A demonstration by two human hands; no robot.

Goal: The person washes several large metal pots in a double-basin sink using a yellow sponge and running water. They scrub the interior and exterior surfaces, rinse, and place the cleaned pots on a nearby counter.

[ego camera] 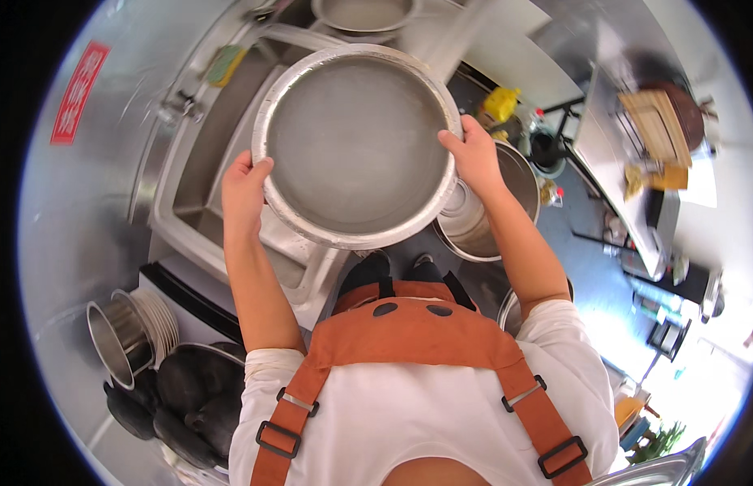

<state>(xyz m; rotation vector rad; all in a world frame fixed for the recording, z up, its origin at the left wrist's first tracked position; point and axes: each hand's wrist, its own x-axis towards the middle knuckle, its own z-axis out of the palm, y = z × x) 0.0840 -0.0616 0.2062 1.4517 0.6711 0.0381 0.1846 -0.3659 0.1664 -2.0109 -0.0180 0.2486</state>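
A large round metal basin (357,146) is held up in front of me, partly over the stainless steel sink (188,182). My left hand (244,185) grips its rim at the left, thumb on top. At the right, my right hand (473,155) clasps the opposite side of the rim. The basin's inside looks grey and smooth; whether it holds liquid I cannot tell. Its underside is hidden. Beneath my right hand and forearm stands a big metal pot (522,182) with a smaller round item inside.
A yellow-green sponge (226,65) lies by the faucet (185,108). Another metal basin (365,13) sits beyond the sink. Stacked plates (155,322), a metal pot (112,343) and black bowls (197,383) are at lower left. A table (619,182) stands at right, near a yellow bag (499,106).
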